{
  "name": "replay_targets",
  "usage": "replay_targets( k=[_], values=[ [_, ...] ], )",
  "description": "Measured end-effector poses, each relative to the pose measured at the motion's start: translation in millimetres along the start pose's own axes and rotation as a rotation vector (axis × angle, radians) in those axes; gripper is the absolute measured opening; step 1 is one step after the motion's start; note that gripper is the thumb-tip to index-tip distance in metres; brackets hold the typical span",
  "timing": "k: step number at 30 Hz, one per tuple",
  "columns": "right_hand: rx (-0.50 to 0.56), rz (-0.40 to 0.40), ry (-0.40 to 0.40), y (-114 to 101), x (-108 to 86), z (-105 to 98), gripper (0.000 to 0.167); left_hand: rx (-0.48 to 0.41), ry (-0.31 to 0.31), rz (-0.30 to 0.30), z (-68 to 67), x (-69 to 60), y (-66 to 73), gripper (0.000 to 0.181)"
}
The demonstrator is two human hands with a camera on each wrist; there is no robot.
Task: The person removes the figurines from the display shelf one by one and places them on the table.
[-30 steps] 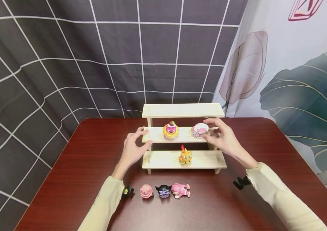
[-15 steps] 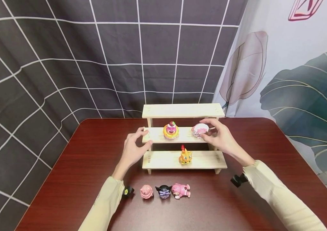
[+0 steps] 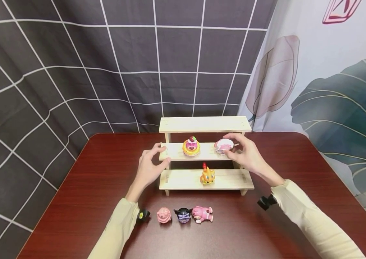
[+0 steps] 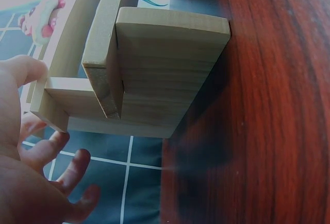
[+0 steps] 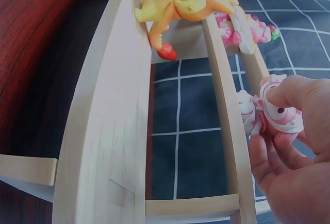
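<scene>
A three-step wooden display stand stands on the table in the head view. My left hand holds the left end of its middle board, thumb at the front edge; in the left wrist view the other fingers of the left hand stay off the wood. At the right of that board, my right hand pinches a white-and-pink figurine between thumb and fingers. The right wrist view shows the figurine's round head. A yellow figurine with a strawberry top sits left of it. An orange figurine stands on the bottom board.
On the brown table before the stand lie a pink swirled figurine, a black-and-purple figurine and a pink bear-like figurine on its side. A dark grid curtain hangs behind.
My right hand has shifted slightly left and its fingers have closed in on the white-and-pink figurine. The left hand and the other figurines have not moved.
</scene>
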State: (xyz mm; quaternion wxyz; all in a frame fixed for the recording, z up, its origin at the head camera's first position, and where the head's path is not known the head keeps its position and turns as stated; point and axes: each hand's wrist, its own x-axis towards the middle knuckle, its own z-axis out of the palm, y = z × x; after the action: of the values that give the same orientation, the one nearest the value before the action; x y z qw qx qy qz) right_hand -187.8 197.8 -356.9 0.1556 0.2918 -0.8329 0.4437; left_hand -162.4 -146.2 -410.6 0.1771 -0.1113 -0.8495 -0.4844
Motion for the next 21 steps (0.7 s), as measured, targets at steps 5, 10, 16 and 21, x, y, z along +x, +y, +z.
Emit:
replay_targets(
  k=[5,10,16,21],
  values=[
    [-0.018,-0.003,0.02,-18,0.7,-1,0.046,-0.003,-0.005,-0.007,-1.0,-0.4,1.5,0.042],
    [-0.029,0.013,0.023,-45,0.2,-5,0.043,0.001,-0.007,-0.011,-1.3,-0.6,2.1,0.042],
    [-0.024,0.03,0.027,-32,-4.3,-2,0.045,0.001,-0.006,-0.012,-1.3,-0.6,2.4,0.042],
    [-0.01,0.025,0.035,-11,-8.6,0,0.048,0.0,-0.008,-0.023,-1.1,-0.2,1.7,0.041]
  ],
)
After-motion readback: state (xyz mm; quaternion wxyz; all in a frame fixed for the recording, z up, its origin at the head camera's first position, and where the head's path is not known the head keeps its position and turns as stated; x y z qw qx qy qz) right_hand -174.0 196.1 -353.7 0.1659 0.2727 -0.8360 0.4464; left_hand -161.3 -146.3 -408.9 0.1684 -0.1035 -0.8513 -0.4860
